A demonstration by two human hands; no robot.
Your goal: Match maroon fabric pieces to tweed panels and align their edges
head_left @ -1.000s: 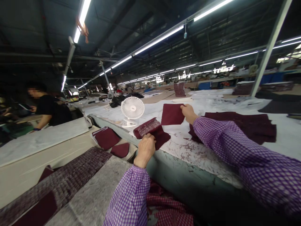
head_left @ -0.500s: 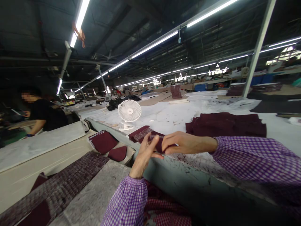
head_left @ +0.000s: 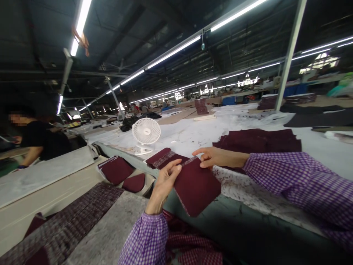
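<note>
A maroon fabric piece with rounded lower corners hangs between my hands over the table's front edge. My left hand pinches its upper left corner between thumb and fingers. At the upper right corner, my right hand grips the edge with thumb and fingers, its index finger stretched along the top. A greyish speckled strip runs along the piece's top edge. Just behind my left hand, more maroon pieces with a similar speckled band lie on the table.
A small white fan stands on the white-covered table. A maroon fabric stack lies at right. Left are cut maroon pieces, a long row of overlapped pieces and a grey board. A person in black works far left.
The fabric piece, earlier bunched and mostly hidden between my hands, now hangs spread out, its face towards me. The view has shifted slightly to the right.
</note>
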